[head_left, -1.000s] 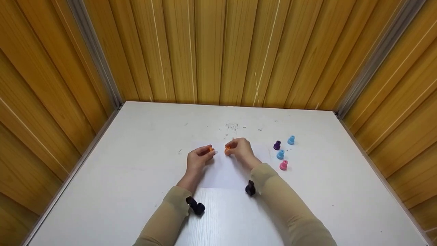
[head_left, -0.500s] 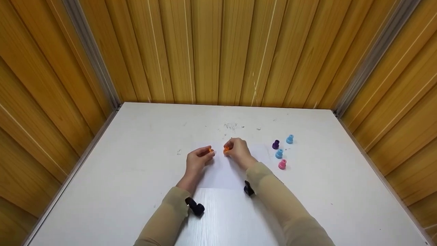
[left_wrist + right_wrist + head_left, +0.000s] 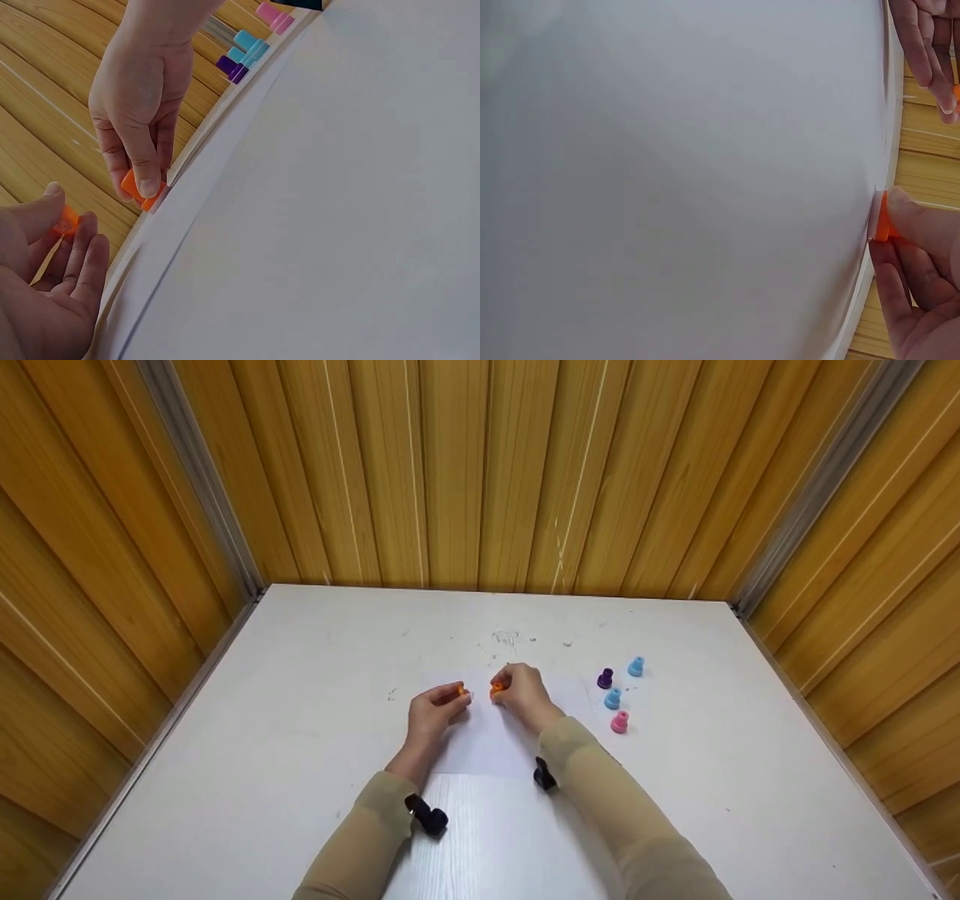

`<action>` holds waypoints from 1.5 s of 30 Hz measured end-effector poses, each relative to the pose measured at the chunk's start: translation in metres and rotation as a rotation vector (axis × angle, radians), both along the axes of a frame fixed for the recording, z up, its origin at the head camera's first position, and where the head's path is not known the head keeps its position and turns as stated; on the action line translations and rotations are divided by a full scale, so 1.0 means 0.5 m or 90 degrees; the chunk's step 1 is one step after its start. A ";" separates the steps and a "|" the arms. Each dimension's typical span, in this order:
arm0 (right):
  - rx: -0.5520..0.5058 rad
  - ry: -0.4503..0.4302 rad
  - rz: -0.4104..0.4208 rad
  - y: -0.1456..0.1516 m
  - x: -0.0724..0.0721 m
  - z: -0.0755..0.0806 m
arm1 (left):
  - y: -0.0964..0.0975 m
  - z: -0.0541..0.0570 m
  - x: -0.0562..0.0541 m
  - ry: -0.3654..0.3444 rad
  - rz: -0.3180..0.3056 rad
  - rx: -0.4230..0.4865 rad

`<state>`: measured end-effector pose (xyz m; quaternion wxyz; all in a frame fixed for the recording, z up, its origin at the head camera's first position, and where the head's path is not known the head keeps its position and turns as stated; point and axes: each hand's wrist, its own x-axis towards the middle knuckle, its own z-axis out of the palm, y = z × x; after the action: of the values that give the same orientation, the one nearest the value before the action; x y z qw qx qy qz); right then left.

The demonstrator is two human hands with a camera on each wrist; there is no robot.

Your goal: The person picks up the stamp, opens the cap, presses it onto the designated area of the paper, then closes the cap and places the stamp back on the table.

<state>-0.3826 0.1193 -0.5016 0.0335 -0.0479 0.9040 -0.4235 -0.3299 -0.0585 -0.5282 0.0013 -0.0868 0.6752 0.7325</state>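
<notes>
My right hand (image 3: 526, 694) pinches a small orange stamp (image 3: 144, 189) between thumb and fingers. Its pale base (image 3: 875, 216) stands upright against the white sheet of paper (image 3: 487, 746). To the left, my left hand (image 3: 433, 712) holds a small round orange piece (image 3: 67, 220) between thumb and fingertips, a little above the paper. Something clear shows beside that piece in the head view, too small to make out. The underside of the stamp is hidden.
Several stamps stand upright right of the paper: a purple one (image 3: 604, 679), a far blue one (image 3: 636, 667), a nearer blue one (image 3: 613, 699) and a pink one (image 3: 619, 722). Wood-look panels (image 3: 450, 472) wall in the white table (image 3: 262, 780).
Both hands stay almost where they were, each with its orange thing. The head view has shifted very slightly.
</notes>
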 end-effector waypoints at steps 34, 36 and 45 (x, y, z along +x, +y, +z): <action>-0.500 -0.053 -0.096 0.068 0.063 0.006 | 0.029 0.015 0.014 0.053 -0.082 0.019; -0.542 -0.062 -0.100 0.063 0.074 -0.005 | 0.033 0.014 0.017 0.064 -0.100 0.046; -0.561 -0.087 -0.080 0.044 0.101 -0.017 | 0.040 0.008 0.022 0.078 -0.132 0.050</action>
<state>-0.3321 0.1415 -0.5102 0.0436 0.0252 0.6344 -0.7714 -0.3187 -0.0384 -0.5240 0.0391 0.0287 0.6501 0.7583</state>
